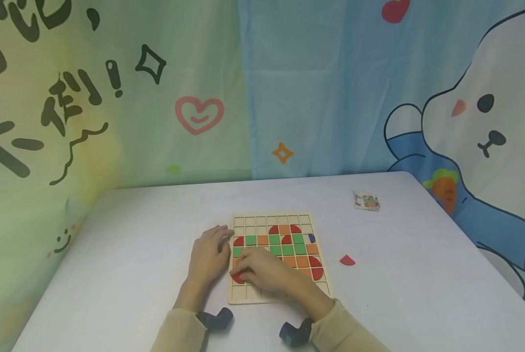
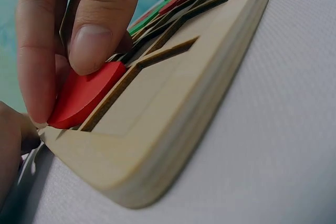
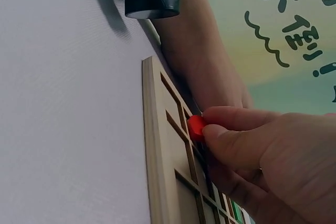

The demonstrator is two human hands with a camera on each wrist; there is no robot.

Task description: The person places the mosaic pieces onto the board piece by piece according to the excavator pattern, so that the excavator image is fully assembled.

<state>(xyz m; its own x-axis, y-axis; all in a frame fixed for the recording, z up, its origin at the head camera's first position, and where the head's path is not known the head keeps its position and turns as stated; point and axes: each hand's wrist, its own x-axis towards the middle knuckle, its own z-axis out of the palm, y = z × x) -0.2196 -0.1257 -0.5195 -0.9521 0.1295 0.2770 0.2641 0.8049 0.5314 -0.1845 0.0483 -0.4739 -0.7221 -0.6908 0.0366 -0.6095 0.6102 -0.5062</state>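
A wooden grid board (image 1: 246, 295) lies on the white table, its square cells partly filled with red, green and orange pieces and one blue piece (image 1: 311, 238). Over its lower left corner, my right hand (image 1: 264, 270) pinches a red rounded piece (image 3: 196, 128) between thumb and index finger. The left wrist view shows this red piece (image 2: 86, 98) at a cell beside the corner, its edge against the wooden dividers. My left hand (image 1: 208, 256) lies along the board's left edge, fingers loosely bent, holding no piece. The right hand hides several cells.
To the right of the board lies a loose red quarter-circle piece (image 1: 347, 260). Farther back on the right is a small picture card or stack of cards (image 1: 366, 201). A printed curtain (image 1: 297, 98) hangs behind the table. Dark devices are worn on both wrists.
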